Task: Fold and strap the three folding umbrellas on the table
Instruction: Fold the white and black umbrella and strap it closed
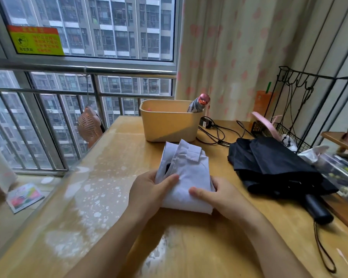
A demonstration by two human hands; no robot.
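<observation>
Near the middle of the counter [101, 177], the left hand [149, 189] and right hand [221, 195] clasp the near end of a pale lavender folding umbrella [189, 177], thumbs on top. Its canopy is gathered in loose pleats, with the strap tab [193, 154] lying across the far end. To the right lies a black umbrella [273, 167], its canopy slack. Farther off, a grey umbrella [198, 105] leans in a beige bin [169, 123].

The left forearm [109, 247] and right forearm [269, 237] are reaching in from the near edge, converging toward the middle. The left hand [147, 191] is curling round the left side of the white umbrella [189, 171], its thumb lying across the top. The right hand [223, 195] is gripping the right side, thumb pressing flat on top and pointing left, fingers tucking behind the right edge.
</observation>
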